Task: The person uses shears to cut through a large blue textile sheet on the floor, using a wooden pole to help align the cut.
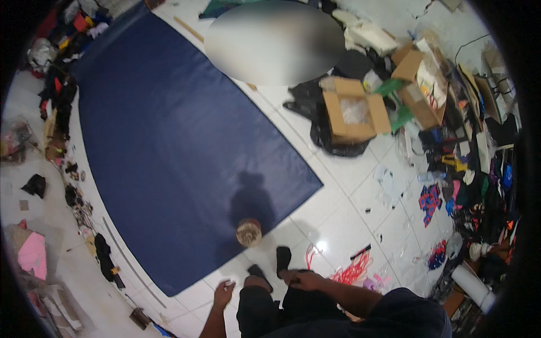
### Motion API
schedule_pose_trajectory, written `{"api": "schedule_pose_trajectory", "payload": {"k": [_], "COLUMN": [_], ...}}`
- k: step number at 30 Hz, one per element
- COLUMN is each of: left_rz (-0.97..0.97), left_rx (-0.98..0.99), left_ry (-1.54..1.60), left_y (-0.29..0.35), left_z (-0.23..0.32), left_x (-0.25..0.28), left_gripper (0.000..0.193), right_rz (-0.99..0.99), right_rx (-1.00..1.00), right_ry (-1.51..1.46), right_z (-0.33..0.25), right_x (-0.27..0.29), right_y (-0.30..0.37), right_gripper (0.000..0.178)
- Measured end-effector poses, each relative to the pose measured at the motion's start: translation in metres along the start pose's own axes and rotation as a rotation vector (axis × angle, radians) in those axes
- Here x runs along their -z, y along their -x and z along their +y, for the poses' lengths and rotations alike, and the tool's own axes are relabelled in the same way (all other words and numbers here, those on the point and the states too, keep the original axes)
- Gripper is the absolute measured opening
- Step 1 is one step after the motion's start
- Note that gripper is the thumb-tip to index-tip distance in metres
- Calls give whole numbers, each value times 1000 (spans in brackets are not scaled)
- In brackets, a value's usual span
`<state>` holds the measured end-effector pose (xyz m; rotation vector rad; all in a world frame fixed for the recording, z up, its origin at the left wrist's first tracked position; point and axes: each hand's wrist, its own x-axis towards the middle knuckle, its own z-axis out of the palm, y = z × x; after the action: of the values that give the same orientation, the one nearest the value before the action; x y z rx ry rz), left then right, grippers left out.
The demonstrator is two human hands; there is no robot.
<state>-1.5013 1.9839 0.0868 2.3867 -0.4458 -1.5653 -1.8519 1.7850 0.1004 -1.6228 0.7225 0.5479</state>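
Note:
My left hand (224, 294) is beside my left knee, its fingers pinched together. A small whitish bit shows at the fingertips, too small to name. Over my right thigh is my right hand (305, 280), fingers bent inward; whatever they hold, if anything, is hidden. Ahead of my feet, a round brown object with a mottled top (248, 233) stands at the near edge of a large dark blue sheet (186, 135). Neither hand touches the sheet or the round object. My shadow falls across the sheet's near part.
An open cardboard box (333, 115) sits on black plastic at the far right, near another box (434, 101). Red cords (355, 270) lie on the white tiles right of my feet. Clothes and clutter line the right side; a pink piece (32, 254) lies far left.

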Motion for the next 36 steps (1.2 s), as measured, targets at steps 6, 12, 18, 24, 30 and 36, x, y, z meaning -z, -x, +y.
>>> {"api": "schedule_pose_trajectory", "payload": {"k": [6, 12, 18, 24, 30, 36], "left_rz": [-214, -255, -14, 186, 309, 135], "left_rx": [260, 156, 67, -272, -116, 141], "left_ry": [-110, 22, 72, 210, 169, 166], "left_y": [50, -27, -124, -201, -302, -341], "left_z": [15, 100, 393, 700, 752, 765], "left_x": [22, 70, 192, 329, 377, 329], "left_gripper": [56, 48, 56, 53, 53, 52], "right_rz": [310, 720, 710, 599, 484, 528], "right_rx": [-446, -563, -677, -696, -584, -526], "right_ry": [201, 1, -159, -190, -19, 387], "right_z": [80, 18, 41, -1, -39, -77], "right_x": [143, 346, 395, 454, 664, 998], "right_y": [63, 76, 69, -6, -121, -196], "right_gripper": [50, 46, 45, 41, 41, 43]}}
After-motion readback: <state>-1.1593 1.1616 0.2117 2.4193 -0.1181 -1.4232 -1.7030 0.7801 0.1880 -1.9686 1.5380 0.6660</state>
